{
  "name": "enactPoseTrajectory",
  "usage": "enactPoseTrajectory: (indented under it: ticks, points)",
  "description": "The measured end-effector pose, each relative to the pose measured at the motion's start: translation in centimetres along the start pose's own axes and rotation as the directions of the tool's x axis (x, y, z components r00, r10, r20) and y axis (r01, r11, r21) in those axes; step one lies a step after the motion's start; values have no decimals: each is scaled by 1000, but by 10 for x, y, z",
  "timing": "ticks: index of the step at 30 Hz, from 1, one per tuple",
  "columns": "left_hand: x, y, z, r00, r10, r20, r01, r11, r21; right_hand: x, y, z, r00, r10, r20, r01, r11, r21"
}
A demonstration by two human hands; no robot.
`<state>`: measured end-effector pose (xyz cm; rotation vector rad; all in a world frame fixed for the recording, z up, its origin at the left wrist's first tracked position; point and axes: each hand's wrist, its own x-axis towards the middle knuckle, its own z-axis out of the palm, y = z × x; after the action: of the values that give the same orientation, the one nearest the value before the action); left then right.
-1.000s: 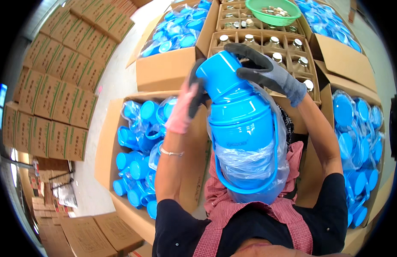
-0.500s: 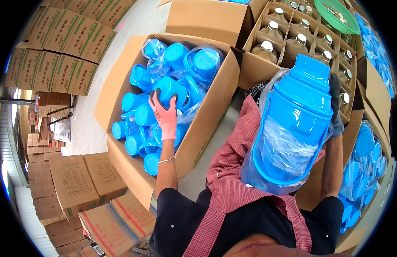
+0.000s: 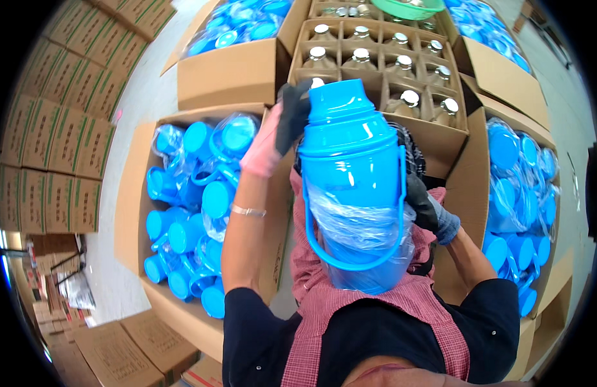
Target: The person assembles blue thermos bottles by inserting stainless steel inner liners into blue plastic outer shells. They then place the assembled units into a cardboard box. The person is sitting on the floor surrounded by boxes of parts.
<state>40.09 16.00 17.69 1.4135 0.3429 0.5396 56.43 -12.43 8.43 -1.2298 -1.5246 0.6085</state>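
Observation:
Upright against my lap and apron stands a large blue thermos jug (image 3: pixel 353 168), with a carrying handle and clear plastic film around its lower body. My left hand (image 3: pixel 287 122), in a pink glove with a black palm, is stretched out beside the jug's upper left edge. Its fingers are extended, and I see nothing held in it. My right hand (image 3: pixel 427 209), in a dark grey glove, grips the jug's right side by the handle; some of its fingers are hidden behind the body. Just past my left fingertips is a white-capped glass bottle (image 3: pixel 317 83), mostly hidden.
A carton of blue pieces (image 3: pixel 182 235) sits on my left, another carton of wrapped blue parts (image 3: pixel 505 151) on my right. Ahead, a divided carton (image 3: pixel 401 71) holds several capped bottles, with a green basin (image 3: pixel 408 9) beyond. Stacked cartons (image 3: pixel 60 138) line the far left.
My left hand has left the blue piece in the left carton and moved up beside the jug's top. My right hand has slid lower along the jug. The view has turned right.

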Motion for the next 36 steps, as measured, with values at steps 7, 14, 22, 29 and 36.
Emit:
enactPoseTrajectory:
  ticks: [7,14,22,29,36]
  points:
    - [12,83,76,886,238,398,-275,961,39,-12,13,-21,997,76,11,-76,996,-37]
    - [20,16,39,961,155,227,-151,988,-32,3,9,-86,954,249,168,-221,960,-169]
    - [39,2,74,986,-99,132,57,956,287,141,-53,-64,969,7,-248,-50,985,-166]
    - [16,-16,46,987,138,-87,-84,889,451,163,-54,-58,951,85,-296,-62,994,85]
    - [13,26,59,993,106,-50,-95,979,182,136,19,-117,973,-231,-25,152,713,-685]
